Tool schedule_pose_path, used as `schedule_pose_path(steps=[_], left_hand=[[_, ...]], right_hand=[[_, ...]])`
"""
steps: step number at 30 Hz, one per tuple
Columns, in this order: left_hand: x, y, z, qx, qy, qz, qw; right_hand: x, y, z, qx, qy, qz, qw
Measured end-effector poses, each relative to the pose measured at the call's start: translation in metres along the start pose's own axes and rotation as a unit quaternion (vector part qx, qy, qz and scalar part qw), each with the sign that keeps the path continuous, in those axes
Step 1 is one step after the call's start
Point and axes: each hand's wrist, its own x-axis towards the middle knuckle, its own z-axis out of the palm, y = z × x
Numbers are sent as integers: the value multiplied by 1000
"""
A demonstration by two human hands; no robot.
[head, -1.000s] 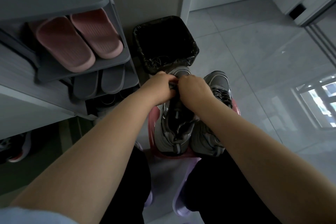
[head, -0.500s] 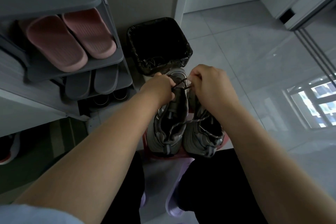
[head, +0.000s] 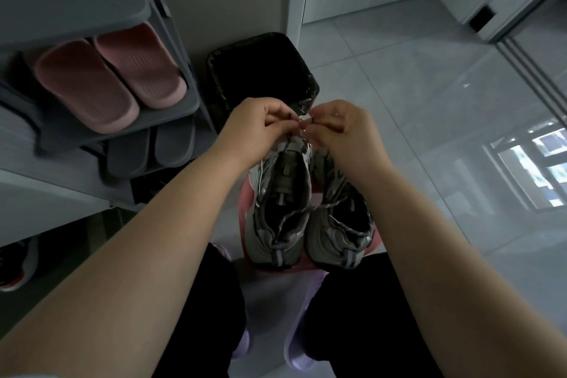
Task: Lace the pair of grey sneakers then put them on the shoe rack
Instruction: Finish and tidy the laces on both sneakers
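Near centre, on a pink stool (head: 245,215): pair of grey sneakers (head: 282,209) side by side, heels toward the camera, toes pointing away. Left sneaker (head: 280,193) partly laced, tongue exposed, loose ends of lace (head: 296,215) trailing across the opening. Right sneaker (head: 340,224) touching it, its own lace lying slack over the collar.

Above the toe of the left sneaker: left hand (head: 260,129) and right hand (head: 346,132) almost meeting, fingers curled in, thumbs and forefingers pinched on the lace ends, with a strand running down from the left hand to the eyelets. Something small and pale between the fingertips, too blurred to identify.

Far left: grey shoe rack (head: 122,123), with pink slippers (head: 107,77) on an upper shelf, grey slippers (head: 153,147) on the shelf below. Just right of the rack, beyond the hands: black bin (head: 260,70) with dark liner, against the wall. Pale tiled floor (head: 429,101) to the right. At near edge: black trouser legs and pale lilac slippers (head: 302,350) on the feet.
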Motion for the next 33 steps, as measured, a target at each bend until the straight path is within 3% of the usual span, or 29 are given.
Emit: schedule_pose_path(steps=[5, 12, 18, 33], left_hand=[[-3, 2, 1, -47, 2, -13, 999], [-3, 0, -1, -64, 8, -19, 998], [-3, -3, -1, -52, 12, -17, 998], [-4, -8, -4, -144, 3, -49, 988]], right_hand=[[0, 0, 3, -38, 29, -51, 998], [1, 2, 17, -32, 46, -50, 997], [1, 3, 20, -77, 33, -58, 995], [-1, -2, 19, -186, 36, -136, 973]])
